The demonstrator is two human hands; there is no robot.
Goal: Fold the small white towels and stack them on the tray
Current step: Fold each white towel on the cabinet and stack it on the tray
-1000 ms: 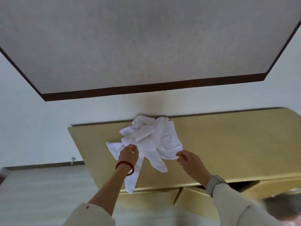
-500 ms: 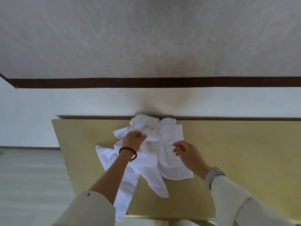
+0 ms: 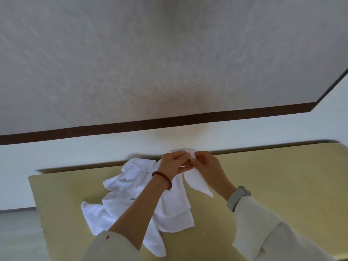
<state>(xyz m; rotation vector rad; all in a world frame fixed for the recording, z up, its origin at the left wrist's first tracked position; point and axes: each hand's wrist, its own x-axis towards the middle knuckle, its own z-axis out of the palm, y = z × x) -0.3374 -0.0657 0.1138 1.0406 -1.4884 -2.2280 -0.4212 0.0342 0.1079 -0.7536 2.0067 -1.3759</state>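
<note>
Both hands raised together above the far edge of the surface (image 3: 273, 185), each pinching the top of one white towel (image 3: 197, 182). Left hand (image 3: 174, 163) with fingers curled, grip closed on the towel's upper edge; red bead bracelet (image 3: 162, 178) on that wrist. Right hand (image 3: 209, 165) just beside it, fingertips nearly touching the left's, grip likewise closed on the same edge; pale watch (image 3: 238, 197) on that wrist. Held towel hanging down between the wrists, a pointed corner dangling free above the yellow-green top. Heap (image 3: 131, 200) of other white towels lying crumpled on the surface, below and left of the hands, one end trailing over the near edge. Cream sleeves (image 3: 258, 228) at the bottom. Pale wall behind, with a dark trim strip (image 3: 150, 123) running across it. Edges blurred, so fine finger detail not readable.
</note>
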